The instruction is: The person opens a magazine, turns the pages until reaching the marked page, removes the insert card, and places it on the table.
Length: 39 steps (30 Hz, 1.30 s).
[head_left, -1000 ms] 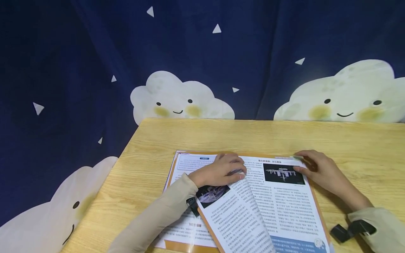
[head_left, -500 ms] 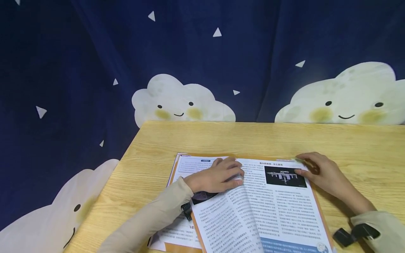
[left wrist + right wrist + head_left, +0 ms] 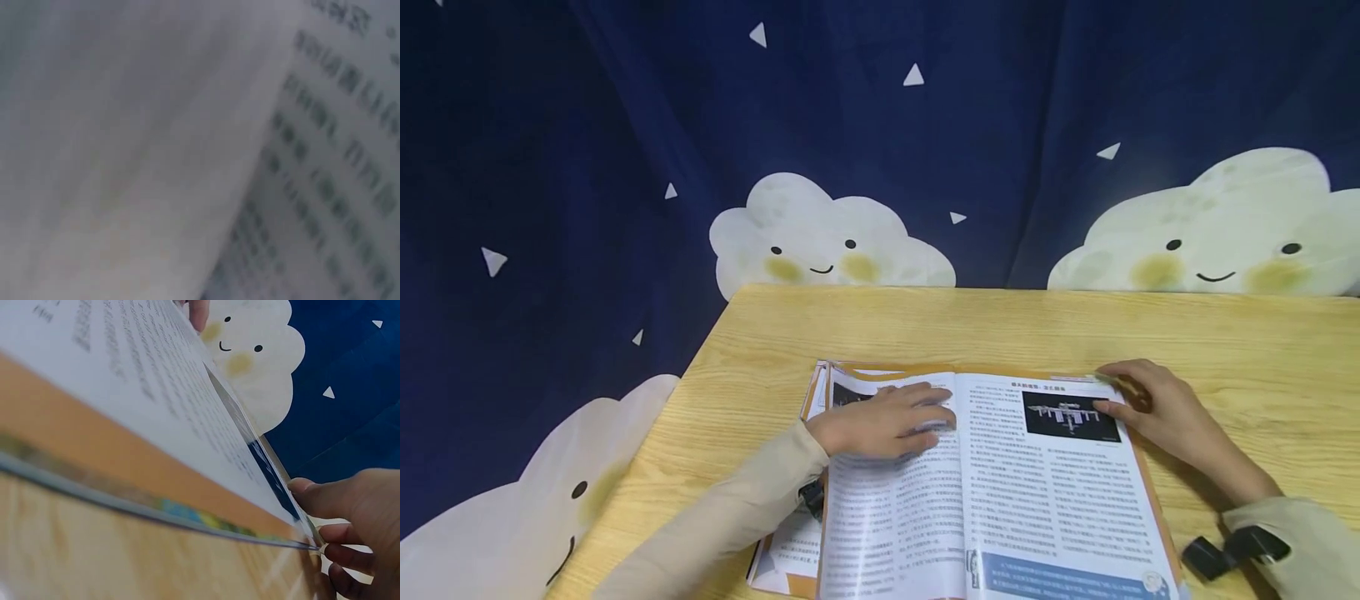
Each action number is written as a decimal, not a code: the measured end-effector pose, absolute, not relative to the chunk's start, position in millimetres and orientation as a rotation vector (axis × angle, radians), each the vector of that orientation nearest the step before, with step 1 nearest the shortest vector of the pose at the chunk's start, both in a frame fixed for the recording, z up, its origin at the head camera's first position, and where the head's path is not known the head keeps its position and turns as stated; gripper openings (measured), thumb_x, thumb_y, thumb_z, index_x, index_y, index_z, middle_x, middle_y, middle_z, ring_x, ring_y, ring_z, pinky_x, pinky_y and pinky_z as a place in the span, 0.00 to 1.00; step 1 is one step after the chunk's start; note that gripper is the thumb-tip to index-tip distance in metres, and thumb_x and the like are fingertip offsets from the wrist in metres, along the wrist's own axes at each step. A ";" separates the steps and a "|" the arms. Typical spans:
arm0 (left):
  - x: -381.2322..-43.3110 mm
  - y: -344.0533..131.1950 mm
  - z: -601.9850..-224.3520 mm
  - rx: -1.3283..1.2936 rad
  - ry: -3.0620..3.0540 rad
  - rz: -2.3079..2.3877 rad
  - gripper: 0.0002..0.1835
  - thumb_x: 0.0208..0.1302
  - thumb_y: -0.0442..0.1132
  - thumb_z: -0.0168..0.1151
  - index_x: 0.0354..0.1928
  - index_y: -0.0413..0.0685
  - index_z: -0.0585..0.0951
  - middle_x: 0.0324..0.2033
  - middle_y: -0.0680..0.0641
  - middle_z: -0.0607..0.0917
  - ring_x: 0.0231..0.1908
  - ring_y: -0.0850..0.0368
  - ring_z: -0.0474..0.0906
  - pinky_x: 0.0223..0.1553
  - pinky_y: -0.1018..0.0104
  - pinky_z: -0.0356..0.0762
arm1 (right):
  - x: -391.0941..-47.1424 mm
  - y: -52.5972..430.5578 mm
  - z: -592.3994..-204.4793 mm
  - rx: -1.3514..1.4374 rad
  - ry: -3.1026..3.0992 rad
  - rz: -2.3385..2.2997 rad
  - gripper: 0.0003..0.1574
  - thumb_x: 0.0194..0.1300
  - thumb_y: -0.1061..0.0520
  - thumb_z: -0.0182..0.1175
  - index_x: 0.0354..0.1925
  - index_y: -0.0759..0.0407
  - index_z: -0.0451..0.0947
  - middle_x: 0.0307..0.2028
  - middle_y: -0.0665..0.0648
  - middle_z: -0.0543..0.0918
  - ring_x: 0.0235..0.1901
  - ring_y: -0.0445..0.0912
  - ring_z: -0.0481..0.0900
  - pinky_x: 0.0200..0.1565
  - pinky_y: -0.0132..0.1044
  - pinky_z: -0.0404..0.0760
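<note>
An open book [image 3: 1075, 492] with printed columns and orange page margins lies on the wooden table. My left hand [image 3: 887, 419] rests spread over the upper part of its left page [image 3: 887, 508], fingers extended toward the fold. That page bows up a little, and a dark picture on it is partly covered by the hand. At the top right corner, my right hand [image 3: 1165, 412] pinches the book's edge. The right wrist view shows the thumb [image 3: 303, 486] on the page side and curled fingers [image 3: 350, 556] below the edge. Blurred paper fills the left wrist view.
The wooden table [image 3: 1000, 325] extends behind the book and to both sides. Beyond its back edge hangs a dark blue curtain [image 3: 865, 100] with smiling clouds and white triangles. Each wrist wears a black strapped device, such as the right one [image 3: 1232, 550].
My left hand has swept leftward, turning the raised page over onto the left side, where it now lies nearly flat. My right hand has stayed at the top right corner.
</note>
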<state>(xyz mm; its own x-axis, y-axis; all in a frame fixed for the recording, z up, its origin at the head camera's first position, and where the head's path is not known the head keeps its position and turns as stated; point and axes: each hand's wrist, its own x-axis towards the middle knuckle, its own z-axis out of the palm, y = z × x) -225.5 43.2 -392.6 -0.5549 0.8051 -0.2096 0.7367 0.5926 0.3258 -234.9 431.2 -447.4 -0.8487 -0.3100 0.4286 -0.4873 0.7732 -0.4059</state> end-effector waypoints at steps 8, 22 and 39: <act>-219.7 27.3 -383.1 1.046 2.437 0.285 0.27 0.71 0.59 0.49 0.69 0.65 0.65 0.75 0.49 0.53 0.74 0.46 0.43 0.69 0.40 0.45 | -232.8 432.5 -446.4 0.624 -2.645 0.720 0.30 0.49 0.59 0.75 0.51 0.60 0.78 0.45 0.61 0.81 0.32 0.46 0.69 0.29 0.34 0.65; -225.1 -32.1 -354.7 0.657 2.405 0.213 0.34 0.65 0.52 0.62 0.71 0.52 0.65 0.73 0.40 0.54 0.72 0.41 0.51 0.68 0.45 0.55 | -232.8 428.1 -441.4 0.634 -2.644 0.719 0.31 0.49 0.59 0.76 0.52 0.60 0.78 0.39 0.58 0.81 0.30 0.46 0.70 0.30 0.37 0.65; -243.4 84.4 -381.6 1.002 2.552 0.342 0.42 0.63 0.60 0.60 0.74 0.53 0.58 0.75 0.43 0.50 0.74 0.43 0.39 0.71 0.45 0.41 | -230.9 426.9 -442.3 0.610 -2.620 0.670 0.33 0.46 0.58 0.78 0.51 0.61 0.78 0.29 0.52 0.77 0.25 0.43 0.67 0.26 0.34 0.64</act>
